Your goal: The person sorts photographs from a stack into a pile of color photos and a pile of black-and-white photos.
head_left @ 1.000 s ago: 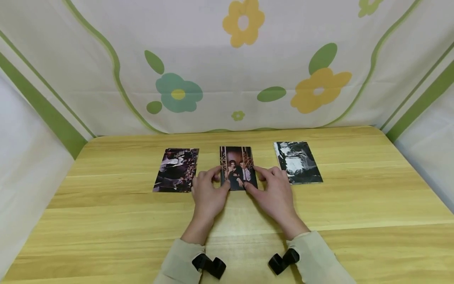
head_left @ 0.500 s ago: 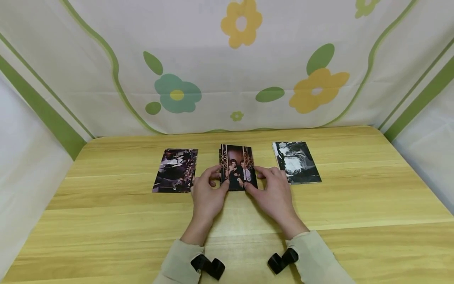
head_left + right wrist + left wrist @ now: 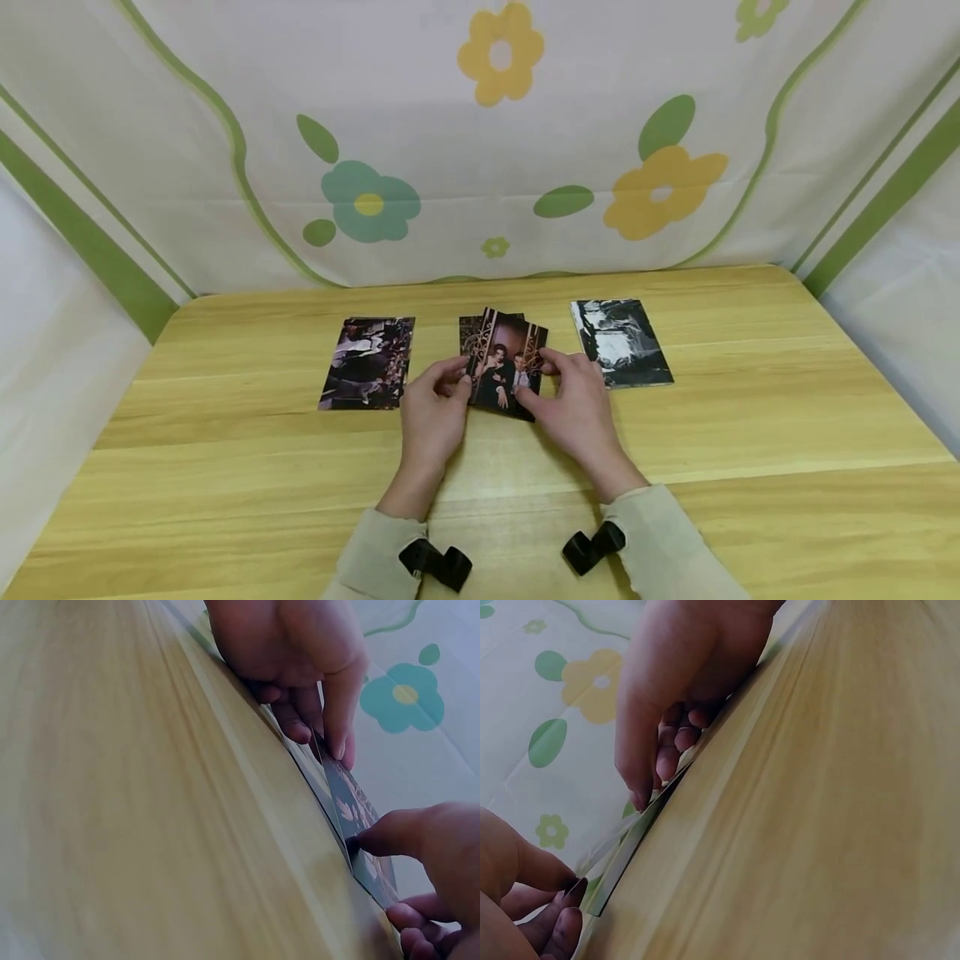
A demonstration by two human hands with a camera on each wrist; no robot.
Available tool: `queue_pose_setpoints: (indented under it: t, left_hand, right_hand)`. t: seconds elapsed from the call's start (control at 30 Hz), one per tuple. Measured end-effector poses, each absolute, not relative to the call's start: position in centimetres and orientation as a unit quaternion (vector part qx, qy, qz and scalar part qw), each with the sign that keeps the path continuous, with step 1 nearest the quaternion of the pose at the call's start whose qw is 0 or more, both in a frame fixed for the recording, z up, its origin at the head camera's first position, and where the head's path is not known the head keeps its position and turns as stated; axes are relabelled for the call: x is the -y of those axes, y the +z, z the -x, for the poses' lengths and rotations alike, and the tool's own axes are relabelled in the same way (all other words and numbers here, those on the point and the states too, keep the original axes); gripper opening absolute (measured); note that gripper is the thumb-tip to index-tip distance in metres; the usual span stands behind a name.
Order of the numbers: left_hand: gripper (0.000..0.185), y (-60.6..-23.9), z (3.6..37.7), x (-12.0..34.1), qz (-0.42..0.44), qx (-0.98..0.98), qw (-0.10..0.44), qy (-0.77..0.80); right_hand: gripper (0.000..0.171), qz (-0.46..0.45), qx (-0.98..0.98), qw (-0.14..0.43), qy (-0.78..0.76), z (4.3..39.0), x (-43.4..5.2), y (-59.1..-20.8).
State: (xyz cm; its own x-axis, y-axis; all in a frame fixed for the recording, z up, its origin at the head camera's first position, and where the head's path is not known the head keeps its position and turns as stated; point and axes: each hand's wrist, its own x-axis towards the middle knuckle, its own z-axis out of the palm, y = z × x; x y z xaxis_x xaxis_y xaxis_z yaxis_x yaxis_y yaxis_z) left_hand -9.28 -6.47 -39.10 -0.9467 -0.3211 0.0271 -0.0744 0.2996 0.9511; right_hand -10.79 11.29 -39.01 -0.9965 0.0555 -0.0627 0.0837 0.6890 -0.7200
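Note:
A glossy colour photo (image 3: pixel 504 367) of two people in front of a scrolled gate is held between both hands, tilted and turned clockwise. My left hand (image 3: pixel 433 408) pinches its left edge between thumb and fingers. The right hand (image 3: pixel 576 400) grips the opposite edge, thumb (image 3: pixel 386 834) on the picture face. Beneath it, mostly covered, lies a second dark photo (image 3: pixel 470 328) on the wooden table (image 3: pixel 262 467). In the right wrist view the held photo (image 3: pixel 364 825) slants up from the one under it.
To the left lies a stack of dark stage photos (image 3: pixel 369 362), close to the left hand's knuckles. A stack with a black-and-white photo (image 3: pixel 626 343) on top is at the right, beside the right hand. Behind the table hangs a flowered cloth (image 3: pixel 435 133).
The top photo, earlier squared on the middle stack, has been lifted, turned clockwise and drawn toward me, uncovering part of the photo below. The left fingers have shifted along with its edge.

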Motion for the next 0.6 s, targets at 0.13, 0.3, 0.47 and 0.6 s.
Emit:
queue_pose_setpoints:
  t: [0.13, 0.3, 0.47, 0.6]
  left_hand:
    - [0.027, -39.19, 9.22, 6.52, -0.132, 0.797, 0.111, -0.579]
    - [0.026, -39.24, 9.19, 6.69, -0.139, 0.801, 0.110, -0.571]
    - [0.026, -39.03, 9.26, 6.89, -0.143, 0.797, 0.102, -0.578]
    - [0.028, -38.46, 9.38, 7.29, -0.151, 0.777, 0.081, -0.606]
  right_hand:
    - [0.077, -0.043, -0.918, 0.022, -0.393, 10.85, -11.10, -38.91]
    - [0.071, -0.044, -0.902, 0.011, -0.429, 10.87, -11.08, -39.00]
    - [0.067, -0.038, -0.881, -0.005, -0.472, 10.92, -11.09, -39.07]
    - [0.062, -0.028, -0.855, -0.021, -0.517, 10.84, -11.16, -38.63]
